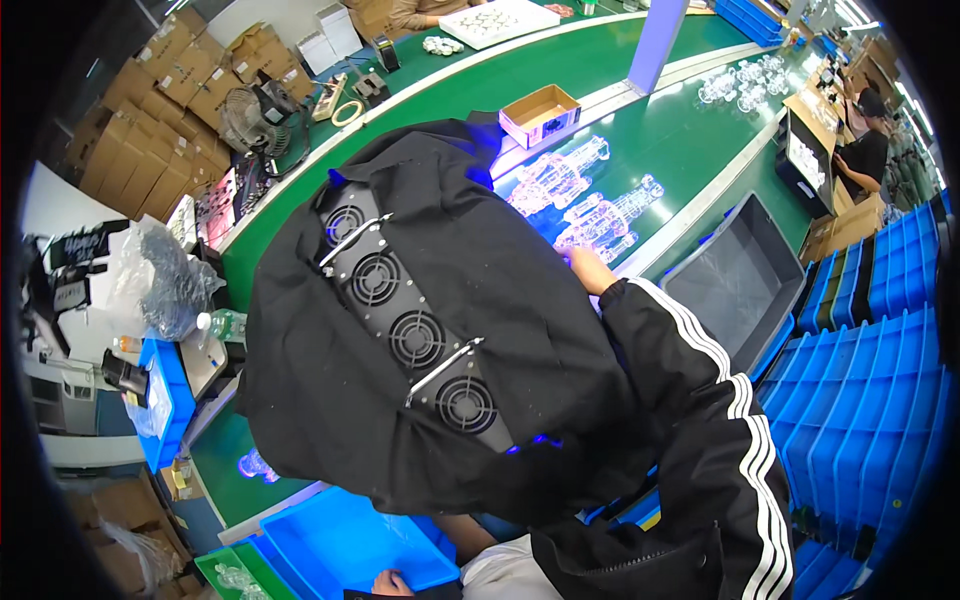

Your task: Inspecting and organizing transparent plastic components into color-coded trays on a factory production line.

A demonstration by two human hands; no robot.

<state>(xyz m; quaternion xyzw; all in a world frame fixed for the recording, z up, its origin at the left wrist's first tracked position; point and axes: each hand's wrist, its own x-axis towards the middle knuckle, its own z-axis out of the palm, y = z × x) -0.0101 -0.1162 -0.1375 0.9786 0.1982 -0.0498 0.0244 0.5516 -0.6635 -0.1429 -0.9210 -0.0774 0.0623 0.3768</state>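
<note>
My right hand (590, 271) reaches over the green conveyor at the right edge of a black cloth cover. Its fingertips meet the near end of a group of clear plastic parts (605, 217); most fingers are hidden. A second clear cluster (560, 178) lies just beyond, glowing violet and pink. The black cloth (530, 290) drapes over a machine whose metal top (395, 310) carries several round fan grilles and two silver handles. Low in the picture, my left hand (392, 583) is close to the edge of a blue bin (350, 540); its fingers show only partly.
A small open cardboard box (540, 115) stands behind the cloth, near a violet post (658, 45). A grey tray (745, 275) and stacked blue crates (865, 400) fill the right side. At left are a green-tinted bottle (225, 325) and a fan (255, 120). Other people sit farther off.
</note>
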